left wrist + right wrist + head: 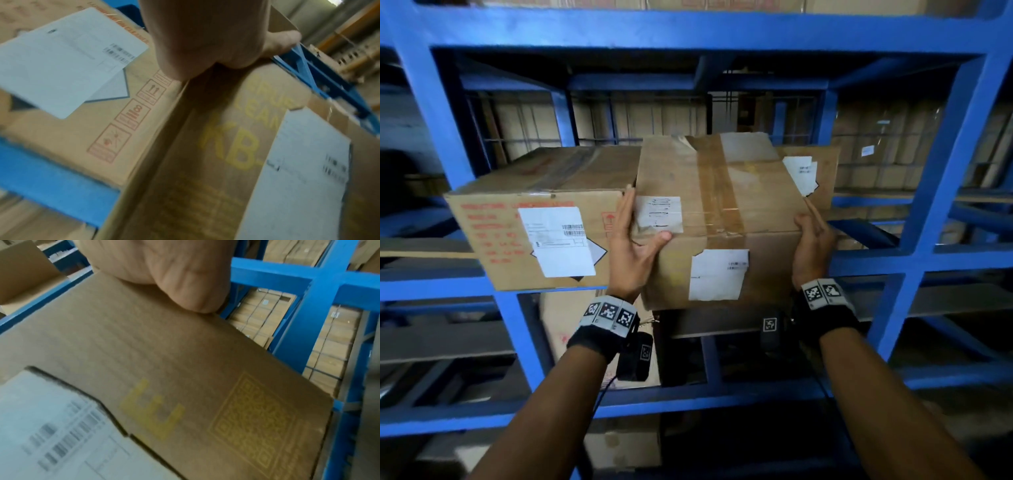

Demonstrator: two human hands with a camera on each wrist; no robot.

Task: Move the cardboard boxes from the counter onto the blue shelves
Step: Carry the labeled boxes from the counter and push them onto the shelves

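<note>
I hold a taped cardboard box [722,212] with white labels between both hands at the middle bay of the blue shelves [931,192]. My left hand [635,240] lies flat against its left side, thumb hooked over the top edge. My right hand [813,240] grips the right front corner with curled fingers. The box is tilted; its far end is inside the bay and its near end sticks out past the front beam. In the wrist views the left hand [205,37] and right hand [164,269] press on the box [226,146] [164,361].
A larger box with red print [534,222] [82,113] stands on the same shelf, right against my left hand. Another carton [822,178] sits behind the held box on the right. More boxes [571,335] fill the lower shelf. A blue upright [517,335] stands at lower left.
</note>
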